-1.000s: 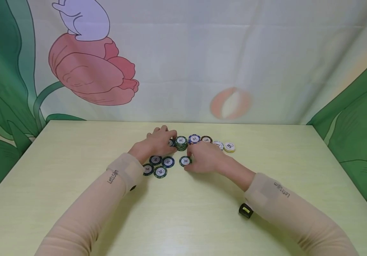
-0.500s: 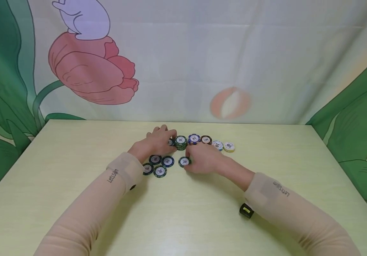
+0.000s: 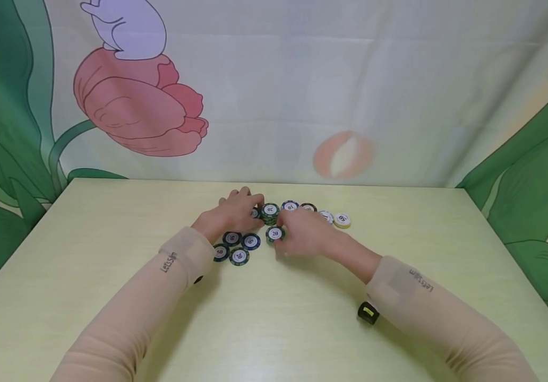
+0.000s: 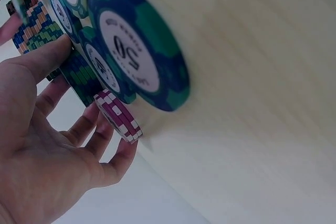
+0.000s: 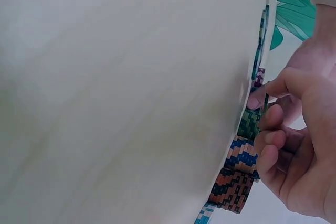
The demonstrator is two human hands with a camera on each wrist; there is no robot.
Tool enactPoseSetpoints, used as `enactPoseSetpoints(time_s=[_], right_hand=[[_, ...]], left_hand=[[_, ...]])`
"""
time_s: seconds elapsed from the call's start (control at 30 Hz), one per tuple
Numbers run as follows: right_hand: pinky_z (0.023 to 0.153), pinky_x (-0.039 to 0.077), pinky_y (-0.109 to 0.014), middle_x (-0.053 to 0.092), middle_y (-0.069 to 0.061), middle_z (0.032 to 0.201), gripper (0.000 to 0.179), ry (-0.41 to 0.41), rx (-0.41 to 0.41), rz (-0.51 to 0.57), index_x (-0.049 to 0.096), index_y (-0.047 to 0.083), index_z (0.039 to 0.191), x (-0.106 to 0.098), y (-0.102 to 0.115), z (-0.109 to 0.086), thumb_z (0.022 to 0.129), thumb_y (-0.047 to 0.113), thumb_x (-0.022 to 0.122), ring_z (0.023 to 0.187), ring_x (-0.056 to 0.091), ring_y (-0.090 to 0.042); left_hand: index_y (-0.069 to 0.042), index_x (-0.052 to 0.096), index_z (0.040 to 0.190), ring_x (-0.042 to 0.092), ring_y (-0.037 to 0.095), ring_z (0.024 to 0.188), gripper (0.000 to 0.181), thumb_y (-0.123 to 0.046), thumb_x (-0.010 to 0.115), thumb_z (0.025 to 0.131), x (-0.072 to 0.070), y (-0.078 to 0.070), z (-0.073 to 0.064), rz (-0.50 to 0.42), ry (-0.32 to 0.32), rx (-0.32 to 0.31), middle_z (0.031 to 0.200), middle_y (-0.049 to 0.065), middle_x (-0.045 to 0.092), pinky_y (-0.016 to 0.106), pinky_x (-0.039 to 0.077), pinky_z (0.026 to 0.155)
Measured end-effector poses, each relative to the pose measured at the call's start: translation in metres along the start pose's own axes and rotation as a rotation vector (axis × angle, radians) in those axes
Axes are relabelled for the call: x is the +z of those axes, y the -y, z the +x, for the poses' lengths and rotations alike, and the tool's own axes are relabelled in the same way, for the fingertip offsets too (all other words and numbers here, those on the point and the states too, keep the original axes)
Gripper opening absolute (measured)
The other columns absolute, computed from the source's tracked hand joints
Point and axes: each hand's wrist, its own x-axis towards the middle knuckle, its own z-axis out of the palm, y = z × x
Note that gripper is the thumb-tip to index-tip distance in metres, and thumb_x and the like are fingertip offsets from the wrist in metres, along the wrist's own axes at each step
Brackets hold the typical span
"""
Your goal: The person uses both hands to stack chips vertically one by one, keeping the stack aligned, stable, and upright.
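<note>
My right hand (image 3: 305, 232) pinches a green poker chip (image 3: 275, 233) marked 20, held just in front of a green chip stack (image 3: 270, 213). In the right wrist view the pinched chip shows only as a thin dark edge. My left hand (image 3: 236, 210) has its thumb and index finger around a blue-green chip stack (image 4: 83, 80), which the hand partly hides in the head view. Behind its other fingers stand maroon and white chips (image 4: 118, 116). Several loose chips (image 3: 239, 257) lie flat in front of the left hand.
To the right of the green stack runs a row: a blue stack (image 3: 290, 205), a dark brown-orange stack (image 5: 231, 190), white chips (image 3: 326, 216) and yellow-edged chips (image 3: 343, 220). The pale table (image 3: 274, 323) ends at a printed curtain (image 3: 264, 106).
My right hand has drawn the green 20 chip slightly away from me, off its earlier spot and closer to the green stack. The left hand has kept its place.
</note>
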Motion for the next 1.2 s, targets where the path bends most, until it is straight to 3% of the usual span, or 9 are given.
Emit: enactPoseSetpoints(time_s=[0.13, 0.3, 0.6, 1.0, 1.2], right_hand=[[0.063, 0.050, -0.033, 0.067, 0.000, 0.089, 0.036, -0.044, 0.000, -0.009, 0.066, 0.008, 0.110, -0.004, -0.001, 0.003, 0.087, 0.033, 0.076, 0.070, 0.059, -0.016], [0.058, 0.049, -0.034, 0.067, -0.002, 0.086, 0.032, -0.083, 0.014, 0.009, 0.065, 0.007, 0.109, -0.006, -0.002, 0.008, 0.087, 0.029, 0.074, 0.067, 0.059, -0.018], [0.056, 0.049, -0.032, 0.067, -0.002, 0.085, 0.030, -0.092, 0.028, 0.045, 0.064, 0.007, 0.108, -0.005, -0.002, 0.016, 0.088, 0.027, 0.074, 0.064, 0.060, -0.016], [0.054, 0.048, -0.032, 0.065, -0.002, 0.081, 0.018, -0.136, 0.027, -0.023, 0.065, 0.006, 0.103, 0.000, 0.002, 0.021, 0.092, 0.020, 0.070, 0.063, 0.058, -0.017], [0.052, 0.047, -0.033, 0.066, -0.004, 0.080, 0.024, -0.167, 0.004, -0.047, 0.063, 0.005, 0.114, 0.002, 0.002, 0.020, 0.093, 0.016, 0.068, 0.060, 0.056, -0.018]], left_hand=[[-0.015, 0.058, 0.135, 0.043, 0.039, 0.122, 0.043, -0.034, 0.069, 0.098, 0.000, 0.000, 0.000, -0.002, -0.003, -0.002, 0.137, 0.019, 0.046, 0.064, 0.036, 0.103], [-0.015, 0.058, 0.134, 0.044, 0.038, 0.120, 0.041, -0.034, 0.069, 0.098, 0.000, -0.001, -0.002, -0.003, -0.007, -0.004, 0.135, 0.019, 0.047, 0.063, 0.037, 0.102], [-0.015, 0.058, 0.135, 0.044, 0.038, 0.120, 0.042, -0.034, 0.069, 0.098, -0.001, 0.000, -0.003, -0.001, -0.005, 0.000, 0.136, 0.020, 0.046, 0.063, 0.037, 0.101], [-0.015, 0.058, 0.134, 0.044, 0.038, 0.119, 0.042, -0.033, 0.068, 0.098, -0.001, 0.000, -0.003, 0.008, -0.011, 0.005, 0.134, 0.019, 0.047, 0.063, 0.037, 0.100], [-0.016, 0.057, 0.135, 0.044, 0.038, 0.119, 0.042, -0.034, 0.068, 0.098, 0.000, 0.001, -0.002, 0.009, -0.008, 0.000, 0.134, 0.019, 0.047, 0.061, 0.037, 0.099]])
